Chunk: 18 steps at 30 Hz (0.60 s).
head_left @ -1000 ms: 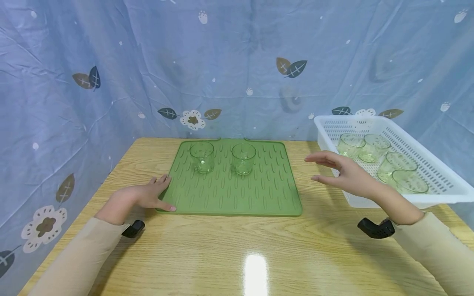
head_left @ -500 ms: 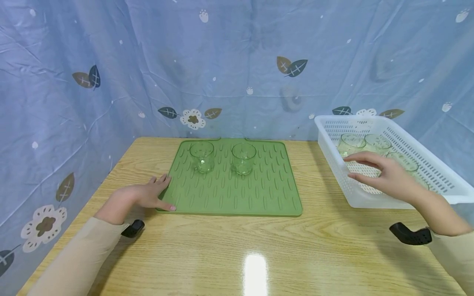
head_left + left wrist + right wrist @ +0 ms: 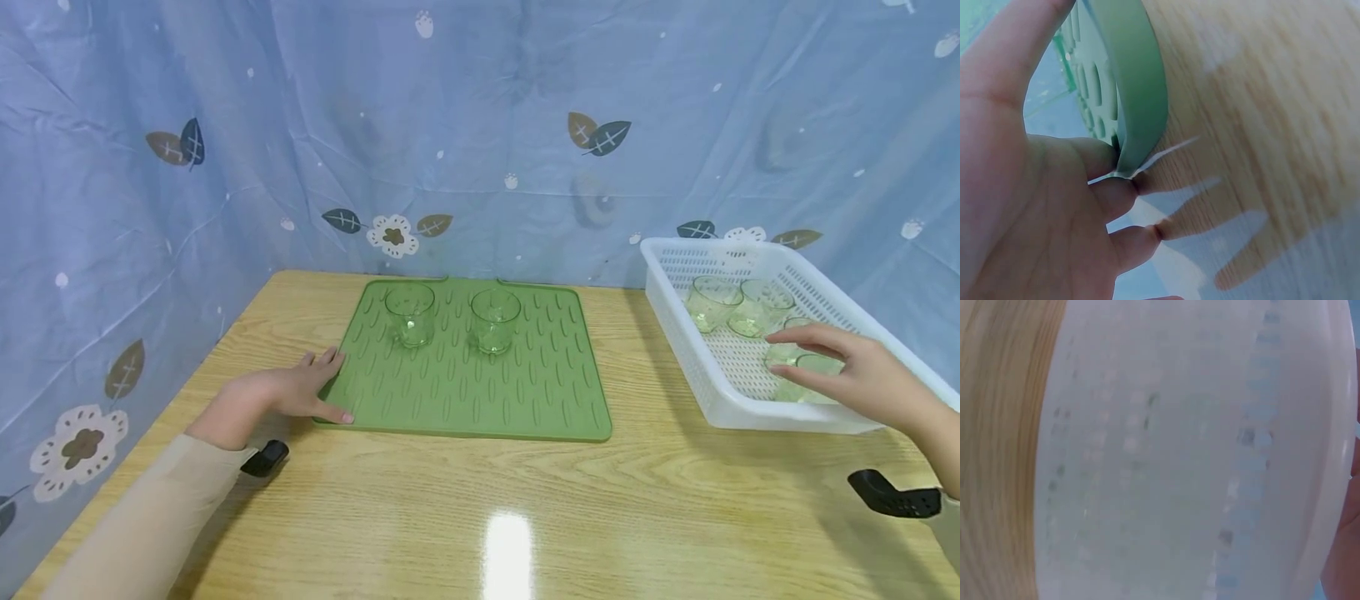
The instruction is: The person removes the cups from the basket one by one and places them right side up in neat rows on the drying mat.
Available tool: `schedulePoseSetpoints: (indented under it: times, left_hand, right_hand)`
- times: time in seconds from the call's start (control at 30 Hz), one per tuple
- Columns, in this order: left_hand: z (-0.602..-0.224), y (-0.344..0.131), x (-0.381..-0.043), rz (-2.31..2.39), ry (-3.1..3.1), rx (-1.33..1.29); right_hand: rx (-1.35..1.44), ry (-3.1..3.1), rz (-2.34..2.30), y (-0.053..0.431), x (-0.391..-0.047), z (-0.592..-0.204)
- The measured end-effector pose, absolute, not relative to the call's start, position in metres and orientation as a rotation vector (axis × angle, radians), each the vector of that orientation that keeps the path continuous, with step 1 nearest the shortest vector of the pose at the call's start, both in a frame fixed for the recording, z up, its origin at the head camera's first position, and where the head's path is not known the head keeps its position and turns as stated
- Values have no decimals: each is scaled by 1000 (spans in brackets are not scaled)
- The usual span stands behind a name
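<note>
My left hand [image 3: 288, 393] rests with spread fingers on the left edge of a green ribbed drying mat [image 3: 450, 404]. In the left wrist view its fingertips meet the mat's raised rim [image 3: 1141, 94]. Two clear greenish drinking glasses stand side by side on the mat, a left glass [image 3: 411, 315] and a right glass [image 3: 495, 321]. Over the front of a white plastic basket [image 3: 693, 358], my right hand [image 3: 862, 367] hovers with thumb and fingers apart, holding nothing. Its fingertips overlap a near glass [image 3: 810, 383], and the hand partly hides the glasses there.
Farther back in the basket are two more glasses, one left [image 3: 712, 304] and one beside it [image 3: 761, 307]. In the right wrist view the basket's slotted wall [image 3: 1147, 487] fills most of the frame. A blue patterned curtain [image 3: 465, 125] hangs behind the wooden table [image 3: 390, 508].
My right hand has moved right, from beside the basket to over its near glasses. The left hand has stayed on the mat's edge, and the glasses on the mat stand as before.
</note>
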<state>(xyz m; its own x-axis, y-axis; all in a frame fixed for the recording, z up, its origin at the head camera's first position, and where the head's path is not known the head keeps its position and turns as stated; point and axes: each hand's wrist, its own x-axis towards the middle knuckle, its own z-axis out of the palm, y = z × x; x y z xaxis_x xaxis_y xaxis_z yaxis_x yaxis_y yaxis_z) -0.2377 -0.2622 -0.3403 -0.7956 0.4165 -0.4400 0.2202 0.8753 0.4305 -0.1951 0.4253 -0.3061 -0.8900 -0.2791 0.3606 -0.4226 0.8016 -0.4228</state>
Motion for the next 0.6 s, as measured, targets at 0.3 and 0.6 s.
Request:
schedulePoseSetpoints:
  times: [0.3, 0.6]
  left_hand:
    - [-341, -264, -239, 499, 2504, 462]
    - [-341, -264, -240, 494, 2501, 467]
  right_hand:
    - [276, -2894, 667, 453, -188, -314]
    - [194, -2904, 639, 478, -185, -327]
